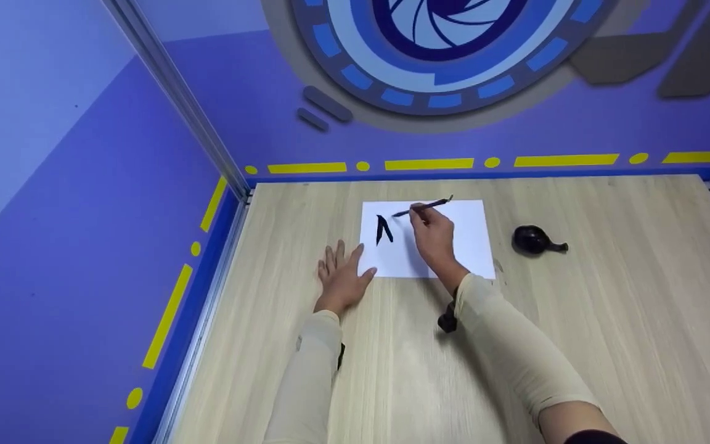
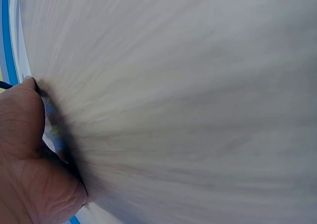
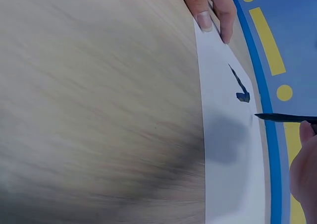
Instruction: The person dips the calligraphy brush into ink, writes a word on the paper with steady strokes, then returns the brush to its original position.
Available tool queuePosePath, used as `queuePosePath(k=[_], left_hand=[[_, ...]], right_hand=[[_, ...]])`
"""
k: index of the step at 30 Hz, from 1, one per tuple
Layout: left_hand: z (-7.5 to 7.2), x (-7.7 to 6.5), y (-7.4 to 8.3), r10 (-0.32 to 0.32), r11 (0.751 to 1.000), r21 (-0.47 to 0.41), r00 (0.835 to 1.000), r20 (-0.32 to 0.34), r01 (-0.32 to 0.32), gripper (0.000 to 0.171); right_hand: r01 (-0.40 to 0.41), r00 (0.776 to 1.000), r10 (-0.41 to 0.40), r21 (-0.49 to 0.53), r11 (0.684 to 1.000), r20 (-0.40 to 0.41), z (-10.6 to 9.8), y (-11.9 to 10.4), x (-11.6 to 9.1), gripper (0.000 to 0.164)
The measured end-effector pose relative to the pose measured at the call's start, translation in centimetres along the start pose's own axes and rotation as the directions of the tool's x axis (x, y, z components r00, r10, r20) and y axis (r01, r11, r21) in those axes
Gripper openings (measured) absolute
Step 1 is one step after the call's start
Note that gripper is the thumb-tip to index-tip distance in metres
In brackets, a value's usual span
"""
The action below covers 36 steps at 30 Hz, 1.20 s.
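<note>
A white sheet of paper [image 1: 404, 262] lies on the wooden table, with black brush strokes [image 1: 384, 230] on its left part. My right hand [image 1: 435, 237] pinches a dark writing brush [image 1: 432, 205], its handle slanting up to the right. In the right wrist view the pointed tip of the brush [image 3: 277, 117] is close to the strokes [image 3: 242, 92]; whether it touches the paper I cannot tell. My left hand [image 1: 342, 280] is spread flat at the sheet's lower left edge, thumb and forefinger on the paper. The left wrist view shows mostly my palm [image 2: 25, 149] and tabletop.
Right of the paper sits a black, round-bodied object with a short neck [image 1: 532, 240]. The wooden table [image 1: 626, 308] meets a blue-purple back wall [image 1: 225, 86] with yellow markings. Another such wall stands along the left side.
</note>
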State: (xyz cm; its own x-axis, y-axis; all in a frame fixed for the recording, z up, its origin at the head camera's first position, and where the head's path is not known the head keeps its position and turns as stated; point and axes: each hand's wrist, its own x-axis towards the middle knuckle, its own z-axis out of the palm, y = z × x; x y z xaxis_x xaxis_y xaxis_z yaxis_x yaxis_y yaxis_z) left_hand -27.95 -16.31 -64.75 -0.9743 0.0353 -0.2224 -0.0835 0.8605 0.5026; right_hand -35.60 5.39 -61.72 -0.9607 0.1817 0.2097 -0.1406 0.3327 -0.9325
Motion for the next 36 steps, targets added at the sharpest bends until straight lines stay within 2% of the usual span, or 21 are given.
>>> queuePosePath(k=[4,10,14,23,31,36], left_hand=[[-0.04,-0.26,0.28,0.003,1.0,0.004,1.0,-0.006,-0.003,0.069],[0.46,0.26,-0.04,-0.006,1.0,0.003,1.0,0.012,0.006,0.07],[0.67,0.46,-0.19,-0.001,1.0,0.003,1.0,0.013,0.001,0.07],[0.25,-0.23,0.24,0.012,1.0,0.009,1.0,-0.006,-0.012,0.069],[0.61,0.47,-0.18,0.0,1.0,0.017,1.0,-0.005,0.0,0.07],[0.49,0.56,-0.34,-0.002,0.999,0.034,1.0,-0.013,0.003,0.071]], right_hand=[[-0.002,1.0,0.002,0.001,1.0,0.002,-0.03,0.41,0.02,0.023],[-0.032,0.999,0.032,0.015,0.999,0.001,-0.25,0.54,0.01,0.023],[-0.012,1.0,0.012,-0.005,1.0,-0.002,-0.24,0.62,-0.04,0.023],[0.006,1.0,-0.005,-0.037,0.999,0.028,-0.28,0.6,-0.36,0.023],[0.018,0.999,-0.017,-0.025,1.0,0.037,-0.34,0.3,-0.1,0.023],[0.038,0.999,-0.037,-0.041,0.998,0.032,-0.27,0.07,-0.06,0.018]])
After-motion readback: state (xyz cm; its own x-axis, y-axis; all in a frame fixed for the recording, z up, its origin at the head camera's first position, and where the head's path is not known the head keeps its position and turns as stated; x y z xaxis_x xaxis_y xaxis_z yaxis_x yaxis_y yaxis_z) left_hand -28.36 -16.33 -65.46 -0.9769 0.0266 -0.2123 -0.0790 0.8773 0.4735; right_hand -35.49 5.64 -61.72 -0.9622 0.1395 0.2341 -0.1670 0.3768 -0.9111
